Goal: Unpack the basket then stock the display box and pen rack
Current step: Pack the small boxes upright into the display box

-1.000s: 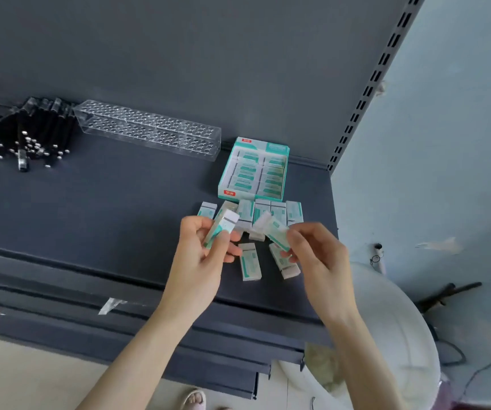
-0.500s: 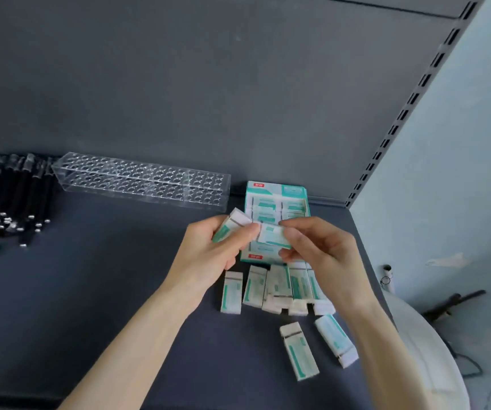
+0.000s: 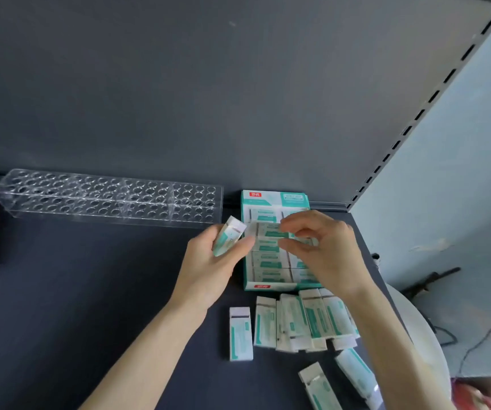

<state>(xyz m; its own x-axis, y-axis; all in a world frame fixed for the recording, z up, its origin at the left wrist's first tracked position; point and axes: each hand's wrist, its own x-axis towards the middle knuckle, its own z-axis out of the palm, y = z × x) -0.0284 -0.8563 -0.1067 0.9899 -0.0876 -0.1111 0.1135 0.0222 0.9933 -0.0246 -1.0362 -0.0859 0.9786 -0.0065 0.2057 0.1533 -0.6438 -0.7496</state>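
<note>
Stocking: left hand (image 3: 208, 261) grips spare eraser (image 3: 228, 238); right hand (image 3: 324, 253) pinches second eraser (image 3: 268, 232) over display box (image 3: 268, 199). Best seated flat, square to rows.

Display box (image 3: 273, 199): teal-white, open, erasers in rows inside.
Held eraser (image 3: 228, 239): tilted, in L hand (image 3: 208, 261), just left of box.
Second eraser (image 3: 268, 230): pinched by R hand (image 3: 327, 253) over box.
Loose erasers (image 3: 297, 321): flat, clustered in front of box.
Pen rack (image 3: 108, 196): clear, left of box.

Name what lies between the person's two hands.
The display box, holding rows of erasers, fills the gap between left hand and right hand, in the head view.
</note>
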